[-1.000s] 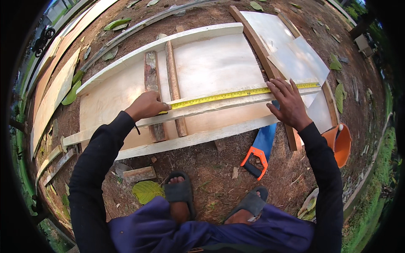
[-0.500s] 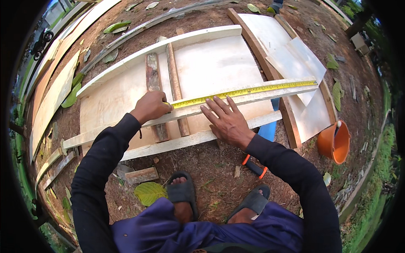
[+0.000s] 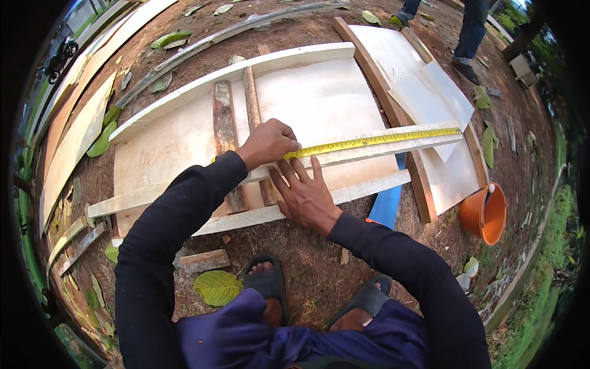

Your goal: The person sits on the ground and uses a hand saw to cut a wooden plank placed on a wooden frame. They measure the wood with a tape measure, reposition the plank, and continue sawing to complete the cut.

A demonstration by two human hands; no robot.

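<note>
A yellow tape measure blade [image 3: 375,140] lies stretched along a whitish wooden board [image 3: 362,153] that crosses a wooden frame. My left hand [image 3: 268,144] is closed over the blade near the middle of the board, its fingertips pinched together; what they hold, if anything, is hidden. A small bit of yellow shows left of its wrist, the rest covered by my forearm. Just right of it, my right hand [image 3: 305,194] rests with fingers spread on the near side of the board, fingertips close to the tape. Pale panels [image 3: 316,92] lie beneath the frame.
Two rough crosspieces, one a bark-marked slat [image 3: 224,114], run under the board. An orange bucket [image 3: 483,213] stands at right by a brown beam [image 3: 424,190]. A blue saw blade [image 3: 387,202] lies below. A wood offcut [image 3: 206,260] is near my feet. Another person's legs [image 3: 472,31] show top right.
Both hands have moved along the board, my left hand rightward and my right hand slightly leftward, bringing them together. Another person's leg has come into view at the top right.
</note>
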